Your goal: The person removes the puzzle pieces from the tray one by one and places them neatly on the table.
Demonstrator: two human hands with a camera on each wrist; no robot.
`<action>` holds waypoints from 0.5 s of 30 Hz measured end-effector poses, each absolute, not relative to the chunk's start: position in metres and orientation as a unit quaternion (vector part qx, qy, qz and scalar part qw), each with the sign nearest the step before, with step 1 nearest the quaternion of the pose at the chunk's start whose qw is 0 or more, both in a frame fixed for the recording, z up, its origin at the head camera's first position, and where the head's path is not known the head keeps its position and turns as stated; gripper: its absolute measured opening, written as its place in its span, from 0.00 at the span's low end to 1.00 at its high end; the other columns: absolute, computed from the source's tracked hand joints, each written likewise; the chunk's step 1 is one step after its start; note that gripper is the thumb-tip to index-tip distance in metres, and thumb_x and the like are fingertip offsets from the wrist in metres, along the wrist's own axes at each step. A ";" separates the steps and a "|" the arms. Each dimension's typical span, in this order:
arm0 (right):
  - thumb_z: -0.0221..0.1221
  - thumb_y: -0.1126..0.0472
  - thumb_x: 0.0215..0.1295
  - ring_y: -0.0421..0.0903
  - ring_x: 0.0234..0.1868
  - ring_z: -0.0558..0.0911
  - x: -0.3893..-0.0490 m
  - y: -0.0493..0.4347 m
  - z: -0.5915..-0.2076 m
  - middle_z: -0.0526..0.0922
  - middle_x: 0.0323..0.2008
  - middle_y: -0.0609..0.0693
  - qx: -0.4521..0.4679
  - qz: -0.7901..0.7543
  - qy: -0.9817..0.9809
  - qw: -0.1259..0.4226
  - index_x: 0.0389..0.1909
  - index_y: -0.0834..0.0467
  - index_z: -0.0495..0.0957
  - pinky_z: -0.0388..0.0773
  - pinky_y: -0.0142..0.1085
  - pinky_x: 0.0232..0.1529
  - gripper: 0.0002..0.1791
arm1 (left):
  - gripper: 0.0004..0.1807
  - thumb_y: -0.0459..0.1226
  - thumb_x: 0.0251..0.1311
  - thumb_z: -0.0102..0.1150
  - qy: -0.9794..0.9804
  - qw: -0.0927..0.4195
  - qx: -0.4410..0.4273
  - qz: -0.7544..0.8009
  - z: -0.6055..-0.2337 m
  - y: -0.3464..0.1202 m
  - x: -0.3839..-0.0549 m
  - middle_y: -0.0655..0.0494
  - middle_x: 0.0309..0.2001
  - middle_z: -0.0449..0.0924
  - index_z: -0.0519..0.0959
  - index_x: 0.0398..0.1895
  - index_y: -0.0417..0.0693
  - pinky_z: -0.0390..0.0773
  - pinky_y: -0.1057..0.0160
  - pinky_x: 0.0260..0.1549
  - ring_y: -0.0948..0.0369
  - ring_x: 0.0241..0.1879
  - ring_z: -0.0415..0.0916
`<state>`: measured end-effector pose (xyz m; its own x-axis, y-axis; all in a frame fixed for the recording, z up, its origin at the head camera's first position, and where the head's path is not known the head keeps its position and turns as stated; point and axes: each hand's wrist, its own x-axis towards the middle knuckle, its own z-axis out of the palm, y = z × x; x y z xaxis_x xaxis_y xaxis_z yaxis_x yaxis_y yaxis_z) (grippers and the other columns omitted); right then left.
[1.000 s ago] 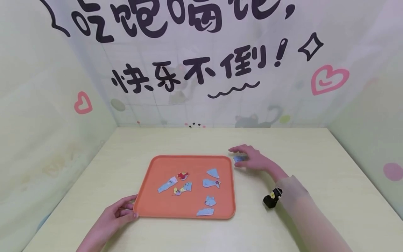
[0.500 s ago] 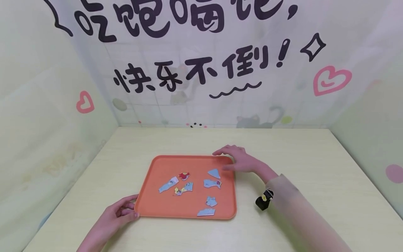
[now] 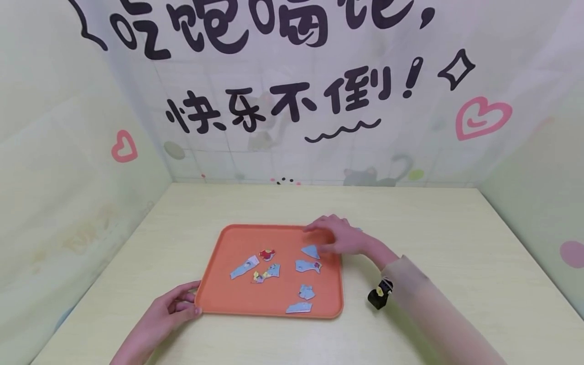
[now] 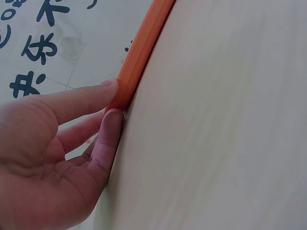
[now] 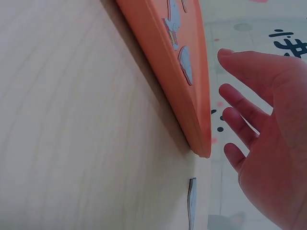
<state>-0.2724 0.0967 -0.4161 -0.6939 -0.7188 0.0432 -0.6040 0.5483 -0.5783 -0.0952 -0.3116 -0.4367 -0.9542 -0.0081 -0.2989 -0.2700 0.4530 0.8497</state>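
Note:
An orange tray (image 3: 255, 299) lies on the table, bearing several loose, irregular cut-out puzzle-like pieces. My left hand (image 3: 166, 312) holds the tray's near left corner; in the left wrist view the thumb (image 4: 88, 100) and fingers pinch its rim. Over the far right corner hovers my right hand (image 3: 339, 235), fingers spread and holding nothing. Just below its thumb is a pale blue triangular piece (image 3: 309, 251), with a fishtail-shaped piece (image 3: 303, 265) nearer me. Beyond the tray's edge, a bluish piece (image 5: 192, 203) lies on the table, mostly hidden by this hand in the head view.
Toward the tray's middle lie a red piece (image 3: 266, 254), a long blue strip (image 3: 244, 267) and a yellow-blue piece (image 3: 272, 271). Two blue pieces, one small (image 3: 306, 291) and one flat (image 3: 298, 307), sit near the front right. A printed cloth (image 3: 274, 152) stands behind the table.
My right hand has moved left, from around the blue piece beside the tray to over the tray's far right corner. My left hand stays at the near left corner.

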 end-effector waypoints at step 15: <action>0.64 0.59 0.63 0.49 0.58 0.69 -0.269 0.095 -0.432 0.79 0.59 0.46 -0.401 -0.251 0.875 0.104 0.58 0.45 0.80 0.62 0.51 0.57 0.21 | 0.39 0.37 0.59 0.68 0.841 0.126 -0.079 0.520 -0.437 -0.312 -0.096 0.49 0.51 0.75 0.63 0.73 0.42 0.78 0.72 0.44 0.68 0.42 0.79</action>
